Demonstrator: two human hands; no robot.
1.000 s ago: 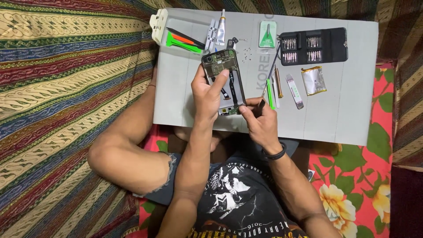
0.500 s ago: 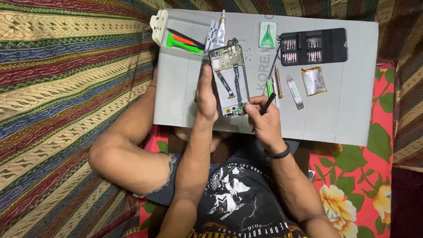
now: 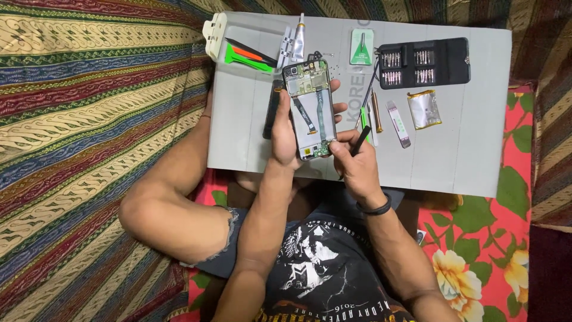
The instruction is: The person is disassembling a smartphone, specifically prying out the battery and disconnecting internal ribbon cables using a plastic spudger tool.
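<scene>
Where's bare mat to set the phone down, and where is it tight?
The grey mat is bare along its right edge and lower right corner, past the silver battery, and at lower left, below the green pry tool. It is crowded along the top, by the bit case, and mid-mat around the phone.

striped woven cloth | red floral cloth | dim light

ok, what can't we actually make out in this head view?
- Tip of the dark tool: hidden behind the right hand at the opened phone.
- Phone's lower left edge: covered by the left hand.
- Dark flat part beside the phone: mostly behind the left hand, kind unclear.
- Bits in the black bit case: too small to tell apart.
- Grey mat near edge: partly hidden by both arms.
</scene>
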